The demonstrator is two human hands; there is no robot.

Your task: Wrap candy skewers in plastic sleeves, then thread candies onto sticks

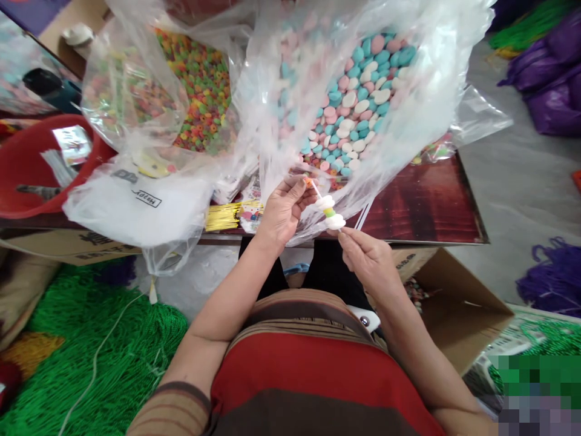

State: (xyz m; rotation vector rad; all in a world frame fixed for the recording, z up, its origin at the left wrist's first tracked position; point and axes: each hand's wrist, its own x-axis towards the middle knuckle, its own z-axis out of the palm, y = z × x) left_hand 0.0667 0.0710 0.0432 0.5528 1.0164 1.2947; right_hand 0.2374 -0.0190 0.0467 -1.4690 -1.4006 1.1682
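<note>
My right hand [367,253] pinches the lower end of a thin white stick [316,189]. Threaded on that stick are white candies [334,221] with yellow and green ring candies [328,211] between them. At the stick's upper end, the fingertips of my left hand [284,209] are closed on a small orange ring candy [309,181]; whether the stick passes through it, I cannot tell. Just beyond both hands lies an open clear bag of blue, pink and white candies [356,115]. Left of it, another clear bag contains small coloured ring candies [204,97].
A bundle of yellow twist ties [222,217] lies left of my hands. Farther left are a white plastic bag [131,197] and a red basin [84,181]. Below the dark red table [426,200], an open cardboard box [467,303] stands at right. Green stringy material [113,339] covers the floor at left.
</note>
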